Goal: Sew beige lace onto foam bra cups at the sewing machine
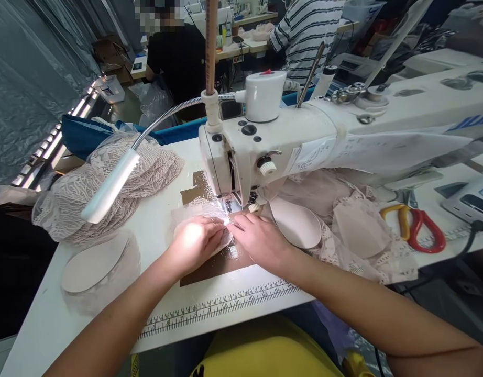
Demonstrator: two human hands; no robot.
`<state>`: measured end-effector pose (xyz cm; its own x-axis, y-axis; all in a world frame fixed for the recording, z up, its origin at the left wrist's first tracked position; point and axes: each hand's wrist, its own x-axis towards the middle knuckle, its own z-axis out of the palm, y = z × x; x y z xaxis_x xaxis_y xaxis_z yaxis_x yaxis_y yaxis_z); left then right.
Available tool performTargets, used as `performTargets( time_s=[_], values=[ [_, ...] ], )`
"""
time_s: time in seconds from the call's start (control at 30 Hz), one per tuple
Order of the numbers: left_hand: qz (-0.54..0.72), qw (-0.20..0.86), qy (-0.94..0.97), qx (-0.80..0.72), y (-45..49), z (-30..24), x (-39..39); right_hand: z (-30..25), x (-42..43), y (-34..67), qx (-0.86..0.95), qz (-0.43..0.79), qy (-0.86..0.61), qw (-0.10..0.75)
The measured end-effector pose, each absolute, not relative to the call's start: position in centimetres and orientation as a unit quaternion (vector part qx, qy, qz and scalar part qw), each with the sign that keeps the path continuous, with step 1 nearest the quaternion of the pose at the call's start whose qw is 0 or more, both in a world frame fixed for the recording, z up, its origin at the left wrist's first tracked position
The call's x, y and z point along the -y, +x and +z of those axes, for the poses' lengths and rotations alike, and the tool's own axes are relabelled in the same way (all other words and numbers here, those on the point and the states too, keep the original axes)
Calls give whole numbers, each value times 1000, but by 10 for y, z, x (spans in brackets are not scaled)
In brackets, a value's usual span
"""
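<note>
Under the head of the white sewing machine (226, 162), both hands meet at the lit needle area. My left hand (194, 241) is closed, its fingers curled together on a pale lace piece (186, 212) that lies partly beneath them. My right hand (263, 241) is closed too, thumb and fingertips pinching the edge of the same lace just in front of the presser foot. What lies between the fingertips is partly hidden by glare. Brown tape (210, 269) covers the machine bed below the hands.
Stacked lace pieces (147, 173) and a beige oval pad (94, 262) lie left, near a bendable lamp (111, 186). At right are another pad (296, 222), heaped lace fabric (359, 225) and scissors (426, 230). A ruler strip (218, 309) edges the table. Two people sit beyond.
</note>
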<state>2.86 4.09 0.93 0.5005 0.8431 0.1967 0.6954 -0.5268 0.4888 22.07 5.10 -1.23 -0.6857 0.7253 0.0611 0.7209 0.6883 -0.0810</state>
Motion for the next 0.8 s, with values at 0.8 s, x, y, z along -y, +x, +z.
performTargets(
  time_s=[0.8],
  values=[
    [199, 105, 873, -433, 28, -27, -66, -17, -62, 215, 892, 36, -448, 47]
  ],
)
